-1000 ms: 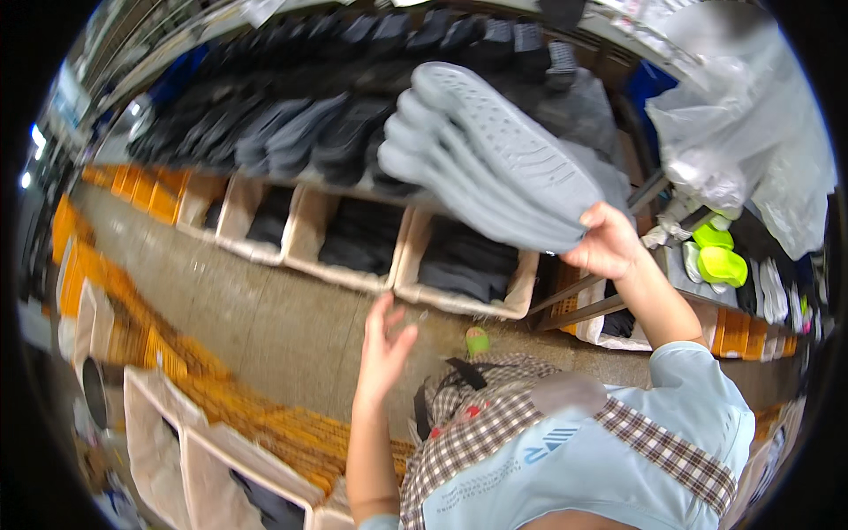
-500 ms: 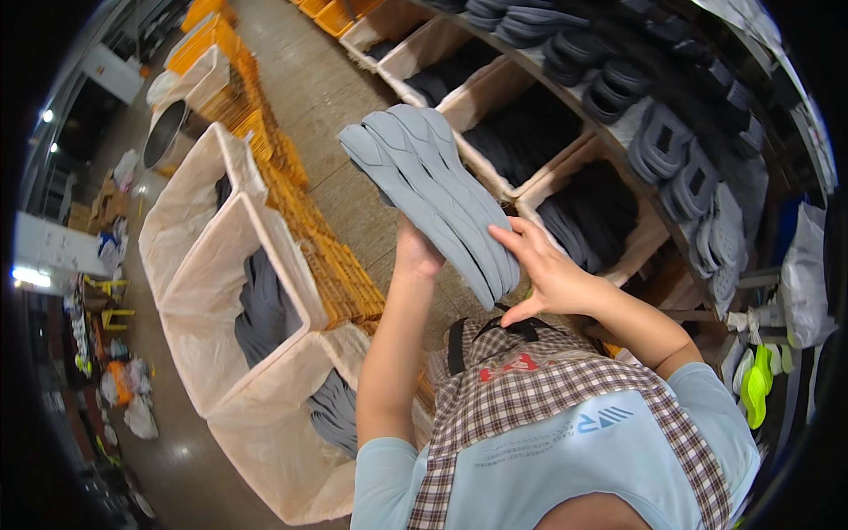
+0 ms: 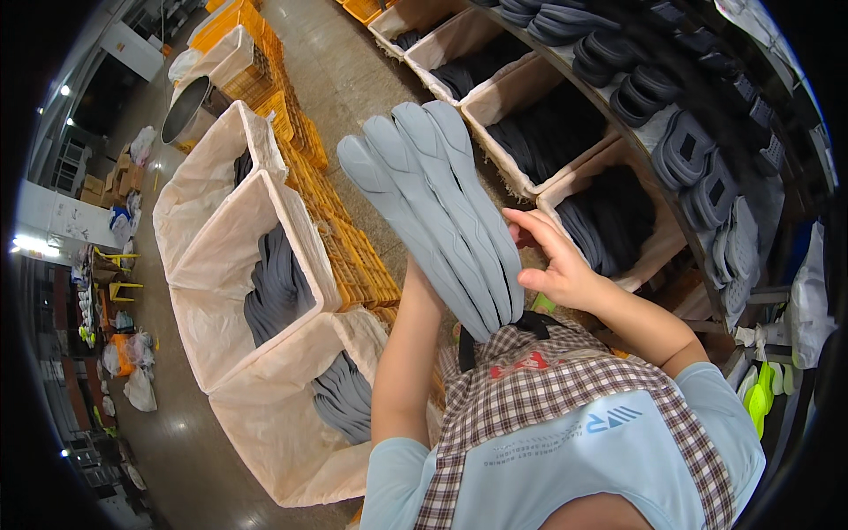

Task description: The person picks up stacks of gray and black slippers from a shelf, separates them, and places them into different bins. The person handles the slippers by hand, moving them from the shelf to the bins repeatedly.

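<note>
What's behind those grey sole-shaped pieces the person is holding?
The person's left forearm disappears behind the grey pieces, and bare floor shows beyond their far ends. The left hand, and anything else directly behind the pieces, is covered.

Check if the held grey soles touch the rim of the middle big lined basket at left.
Apart. The head view shows yellow crate sides and floor between the grey soles and the basket's rim.

grey soles: drawn nearer apron | left hand: now underneath
</note>
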`<action>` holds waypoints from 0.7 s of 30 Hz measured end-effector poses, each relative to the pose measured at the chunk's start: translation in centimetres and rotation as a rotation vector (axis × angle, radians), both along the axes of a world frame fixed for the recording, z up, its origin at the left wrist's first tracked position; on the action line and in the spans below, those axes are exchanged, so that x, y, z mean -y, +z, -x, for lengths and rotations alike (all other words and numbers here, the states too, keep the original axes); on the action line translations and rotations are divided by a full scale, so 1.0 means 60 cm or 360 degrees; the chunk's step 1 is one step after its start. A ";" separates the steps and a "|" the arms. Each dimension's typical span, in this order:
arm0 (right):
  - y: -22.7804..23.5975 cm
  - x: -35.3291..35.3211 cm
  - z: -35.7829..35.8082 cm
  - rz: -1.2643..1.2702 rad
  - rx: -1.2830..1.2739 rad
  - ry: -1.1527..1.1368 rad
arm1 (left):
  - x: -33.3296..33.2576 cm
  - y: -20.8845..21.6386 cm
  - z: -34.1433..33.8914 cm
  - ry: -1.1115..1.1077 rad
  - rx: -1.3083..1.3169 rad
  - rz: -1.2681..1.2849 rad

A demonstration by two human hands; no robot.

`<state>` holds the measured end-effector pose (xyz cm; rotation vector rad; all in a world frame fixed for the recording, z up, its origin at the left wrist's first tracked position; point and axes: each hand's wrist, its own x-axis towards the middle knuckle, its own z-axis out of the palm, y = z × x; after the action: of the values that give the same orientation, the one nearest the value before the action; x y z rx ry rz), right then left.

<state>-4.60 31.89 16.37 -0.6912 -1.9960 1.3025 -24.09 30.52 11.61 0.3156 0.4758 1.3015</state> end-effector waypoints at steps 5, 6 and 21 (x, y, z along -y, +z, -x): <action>0.011 -0.006 0.005 0.0082 -0.0013 -0.0160 | -0.018 -0.003 -0.014 0.0013 -0.0434 -0.0300; 0.014 -0.008 0.006 0.0131 -0.0006 -0.0199 | -0.023 -0.008 -0.017 -0.0019 -0.0272 -0.0352; -0.004 -0.112 -0.037 -0.0671 0.0247 -0.0445 | -0.029 0.014 -0.046 -0.0026 -0.0453 -0.0133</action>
<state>-2.38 38.59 16.10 -0.8436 -2.1123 0.6538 -21.32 32.25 12.45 0.5783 0.6582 1.2680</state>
